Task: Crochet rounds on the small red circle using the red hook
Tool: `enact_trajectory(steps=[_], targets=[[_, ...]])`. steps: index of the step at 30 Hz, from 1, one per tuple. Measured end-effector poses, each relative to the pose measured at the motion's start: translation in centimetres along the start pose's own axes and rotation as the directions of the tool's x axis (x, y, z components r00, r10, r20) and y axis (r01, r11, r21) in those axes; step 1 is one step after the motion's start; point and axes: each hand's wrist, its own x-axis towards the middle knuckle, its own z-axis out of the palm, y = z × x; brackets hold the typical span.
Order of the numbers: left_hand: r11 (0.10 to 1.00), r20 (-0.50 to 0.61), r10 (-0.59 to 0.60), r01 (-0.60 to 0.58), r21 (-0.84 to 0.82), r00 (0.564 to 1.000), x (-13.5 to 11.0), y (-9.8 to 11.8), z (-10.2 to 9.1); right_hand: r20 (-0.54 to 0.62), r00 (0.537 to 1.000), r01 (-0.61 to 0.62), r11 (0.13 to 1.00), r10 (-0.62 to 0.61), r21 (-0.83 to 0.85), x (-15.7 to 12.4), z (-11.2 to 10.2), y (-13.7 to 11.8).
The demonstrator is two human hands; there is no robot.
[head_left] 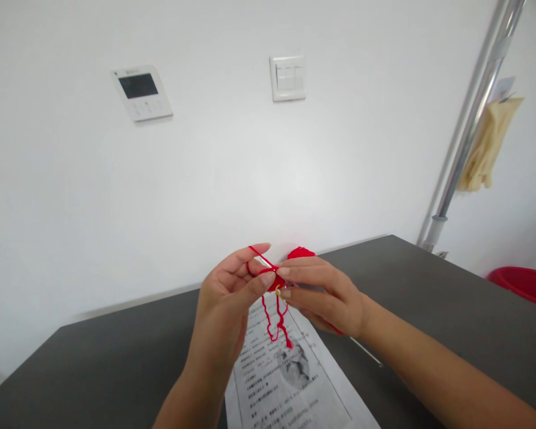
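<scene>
My left hand [226, 292] is raised above the dark table [451, 310], with red yarn [274, 310] looped over its index finger and pinched between thumb and fingers. My right hand [321, 292] meets it from the right, fingers closed on a thin hook or needle [264, 262] that pokes into the yarn. A short red chain and tail hang down between the two hands. Behind the right hand a ball of red yarn [300, 252] peeks out on the table.
A printed sheet of paper [290, 381] with text and a picture lies on the table under the hands. A red tub [524, 285] stands at the far right. A metal pole [469, 125] with a beige glove [489, 146] rises at the right. The wall carries a light switch [287, 77] and a control panel [142, 92].
</scene>
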Motion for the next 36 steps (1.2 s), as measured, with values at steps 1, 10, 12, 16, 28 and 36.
enact_trajectory(steps=[1, 10, 12, 16, 28, 36], targets=[[1.0, -0.017, -0.003, 0.003, -0.022, 1.0, 0.0, -0.2, 0.2, -0.027, 1.0, -0.011, 1.0, 0.011, 0.005, -0.2, 0.4, 0.2], [0.677, 0.07, 0.378, -0.327, 0.66, 0.923, 0.6, -0.6, -1.1, -0.054, 0.995, -0.096, 0.977, 0.087, -0.189, 0.4, 1.1, -0.4], [0.522, 0.139, 0.435, -0.375, 0.766, 0.89, 0.9, -0.3, -1.6, -0.035, 0.985, -0.169, 0.98, 0.166, -0.107, 0.9, 0.5, -0.8], [0.347, 0.222, 0.485, -0.419, 0.839, 0.846, 1.7, -0.3, -2.2, 0.043, 0.958, -0.281, 0.958, 0.283, -0.055, 1.3, -0.1, -1.2], [0.834, 0.025, 0.181, -0.167, 0.525, 0.983, 2.8, -0.6, -2.6, 0.083, 0.585, -0.714, 0.464, 0.807, 0.525, 0.9, 0.5, -0.8], [0.963, 0.293, -0.262, 0.229, 0.143, 0.92, 2.7, 0.6, -3.2, 0.035, 0.967, -0.256, 0.956, 0.254, 0.145, 0.4, 0.2, -0.1]])
